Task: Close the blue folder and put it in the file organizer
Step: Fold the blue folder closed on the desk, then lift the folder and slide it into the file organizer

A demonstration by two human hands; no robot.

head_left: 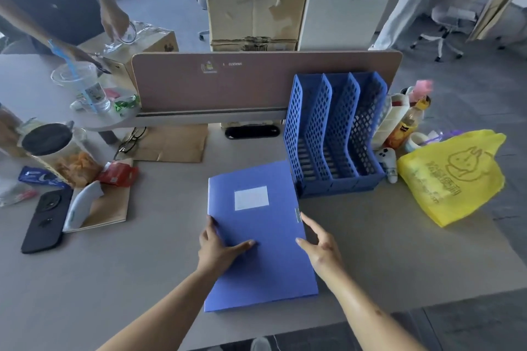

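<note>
The blue folder (265,259) lies closed and flat on the grey desk, a white label on its cover. My left hand (218,248) rests on its left edge, thumb on the cover and fingers along the side. My right hand (320,245) touches the folder's right edge near the small metal clasp, fingers spread. The blue mesh file organizer (333,134) stands upright just beyond the folder's far right corner, its three slots holding nothing.
A yellow plastic bag (453,177), bottles and a cup crowd the right of the organizer. Snacks, a black phone case (45,222), glasses and brown paper lie to the left. A brown desk divider (256,82) stands behind. Another person's hands work at the far left.
</note>
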